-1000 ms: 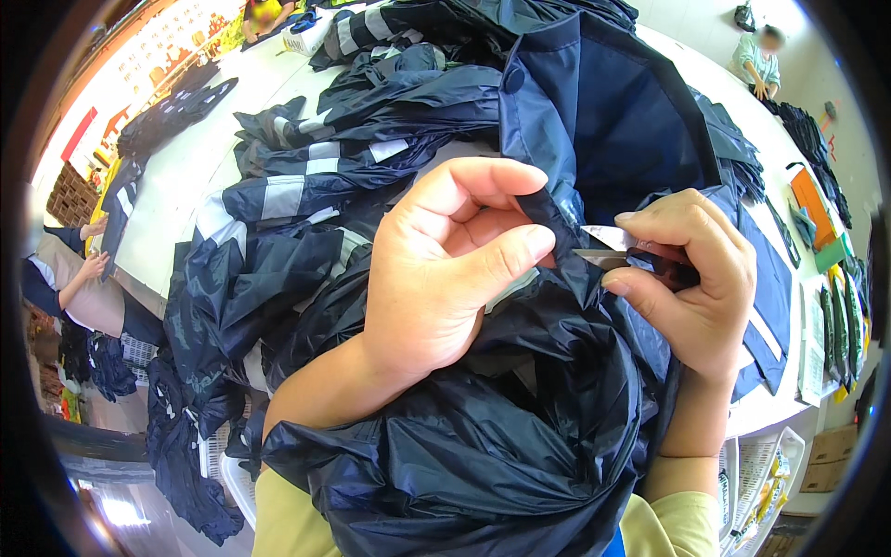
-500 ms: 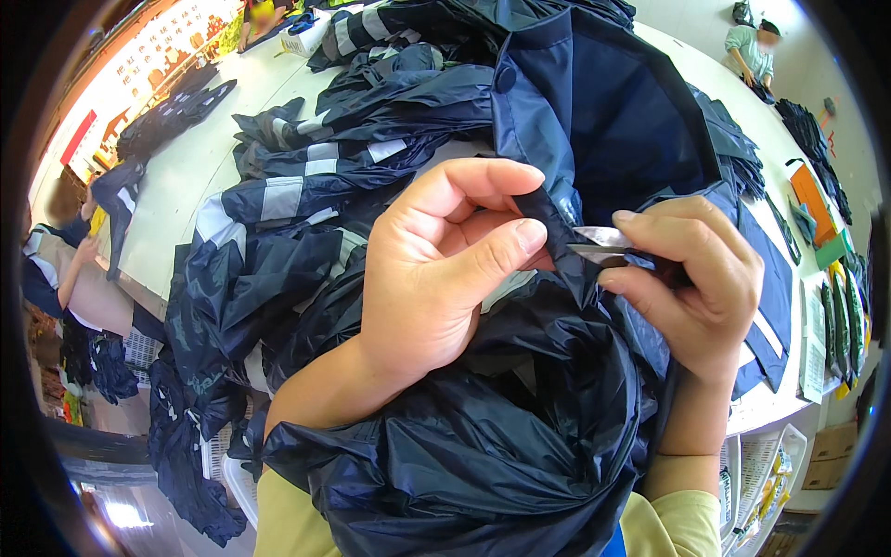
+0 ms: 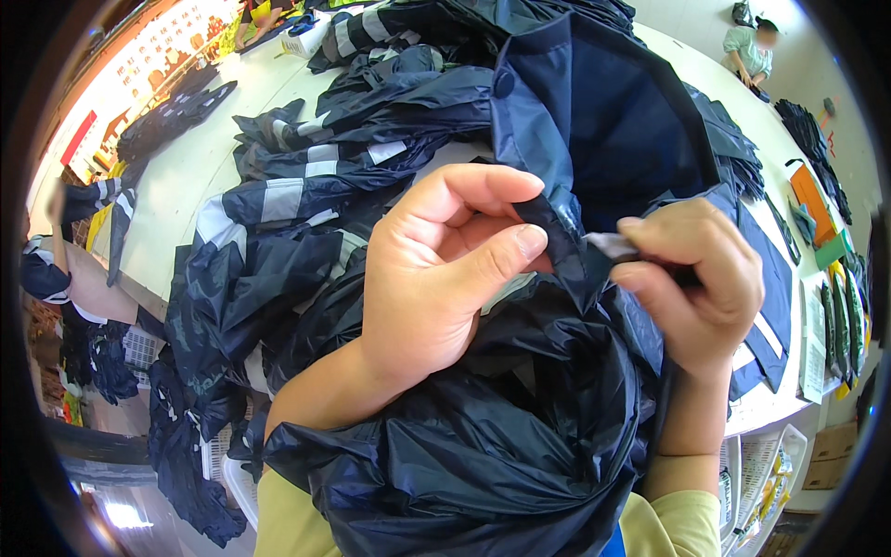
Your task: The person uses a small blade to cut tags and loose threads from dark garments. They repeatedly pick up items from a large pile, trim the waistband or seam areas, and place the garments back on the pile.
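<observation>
Two hands on one seam: a fold of the dark navy jacket is pinched between thumb and forefinger of the left hand, likely to keep it taut. A small grey-tipped tool is gripped in the closed right hand, touching that fold. The jacket is bunched over both forearms; more striped jackets are piled on the white table. Baskets at lower right: contents unclear.
</observation>
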Demonstrator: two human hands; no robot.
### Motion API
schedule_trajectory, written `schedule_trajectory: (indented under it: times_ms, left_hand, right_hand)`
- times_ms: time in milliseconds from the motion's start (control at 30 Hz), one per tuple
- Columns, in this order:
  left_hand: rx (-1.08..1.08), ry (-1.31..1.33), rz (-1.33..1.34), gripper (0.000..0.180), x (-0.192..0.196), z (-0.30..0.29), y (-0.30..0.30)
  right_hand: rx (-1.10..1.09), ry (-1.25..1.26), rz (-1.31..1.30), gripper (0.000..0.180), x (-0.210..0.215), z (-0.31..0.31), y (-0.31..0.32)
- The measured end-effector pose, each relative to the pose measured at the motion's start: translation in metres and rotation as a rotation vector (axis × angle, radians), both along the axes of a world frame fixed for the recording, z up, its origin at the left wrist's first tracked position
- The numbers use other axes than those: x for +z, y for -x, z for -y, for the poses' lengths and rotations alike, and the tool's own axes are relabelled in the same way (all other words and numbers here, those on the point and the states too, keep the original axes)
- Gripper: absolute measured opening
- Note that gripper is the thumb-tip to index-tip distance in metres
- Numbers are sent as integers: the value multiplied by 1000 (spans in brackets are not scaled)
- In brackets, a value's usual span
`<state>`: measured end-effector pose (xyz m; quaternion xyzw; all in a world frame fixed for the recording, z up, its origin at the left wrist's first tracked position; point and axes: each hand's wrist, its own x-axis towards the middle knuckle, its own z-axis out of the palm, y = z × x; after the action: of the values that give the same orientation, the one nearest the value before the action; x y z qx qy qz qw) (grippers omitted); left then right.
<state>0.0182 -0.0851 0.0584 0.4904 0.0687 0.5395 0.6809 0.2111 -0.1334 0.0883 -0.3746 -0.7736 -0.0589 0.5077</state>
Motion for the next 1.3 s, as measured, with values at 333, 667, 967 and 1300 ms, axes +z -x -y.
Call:
schedule_trajectory:
  times_ms: [333, 667, 967, 1300]
  left_hand:
    - [48, -57, 31, 30, -5, -2, -1]
    - [104, -102, 0, 30, -6, -1, -1]
    - [157, -112, -74, 30, 0, 5, 2]
    - [1100, -52, -796, 33, 50, -80, 327]
  right_hand:
    - [-6, 243, -145, 29, -2, 1, 7]
    - [2, 193, -116, 26, -1, 3, 10]
    - [99, 246, -196, 23, -6, 1, 6]
    - [-322, 341, -549, 26, -9, -27, -89]
